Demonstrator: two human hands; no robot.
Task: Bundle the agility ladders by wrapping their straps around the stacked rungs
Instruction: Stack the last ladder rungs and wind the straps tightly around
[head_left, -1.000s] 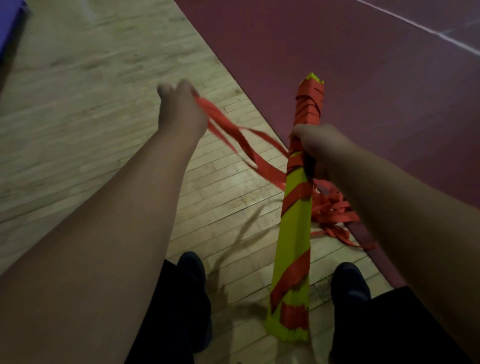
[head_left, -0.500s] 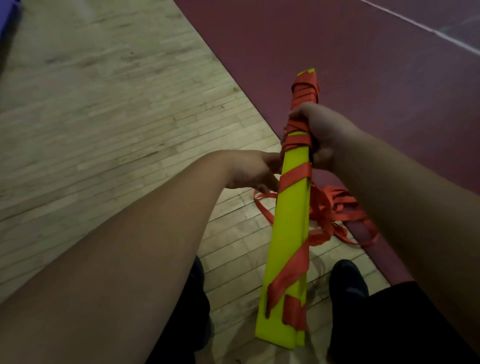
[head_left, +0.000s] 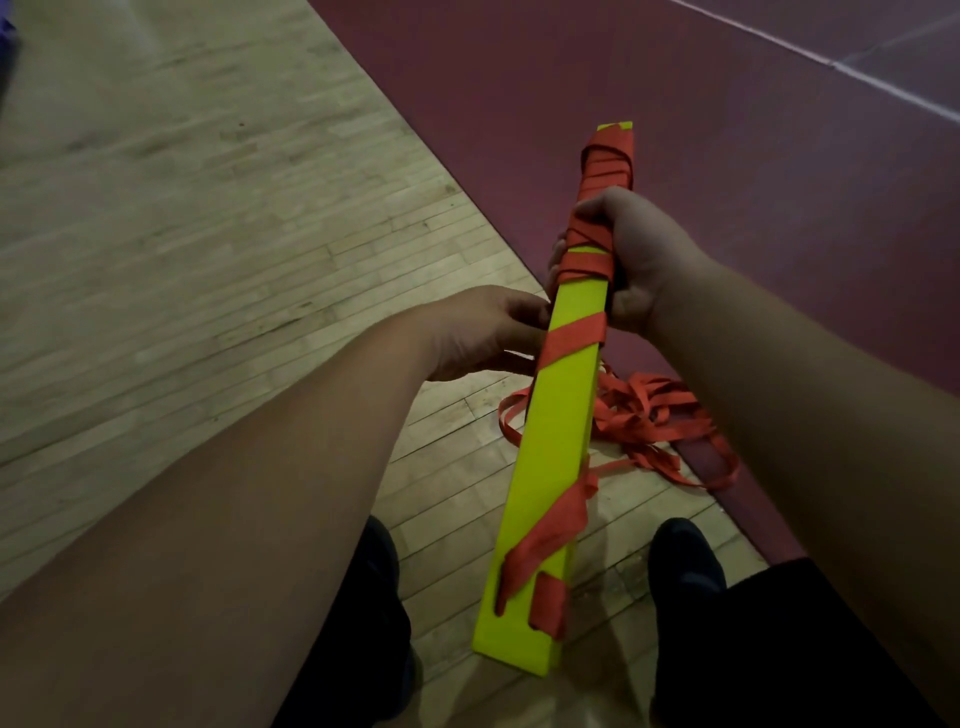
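A wooden floor (head_left: 182, 260) is seen on the left, bordered along a diagonal by a maroon court surface (head_left: 519, 78) crossed by a white line (head_left: 831, 67) at the far right. The left hand (head_left: 483, 332) is brought against the left edge of the stacked rungs (head_left: 556, 431), level with a diagonal turn of the orange-red strap (head_left: 608, 166). Its fingertips are hidden behind the bundle, so it cannot be told whether the strap is pinched there.

The stacked rungs, yellow-green, are held in the air between the two forearms, the near end low between the person's dark left shoe (head_left: 382, 571) and right shoe (head_left: 685, 556), the far end tilted up and away. The far end is densely wound with strap; a few slanted turns are spread along the bare middle and near end. The right hand (head_left: 639, 260) is wrapped firmly around the wound upper part of the bundle. To the right of the rungs, the loose rest of the strap is heaped on the floor across the border of wood and maroon.
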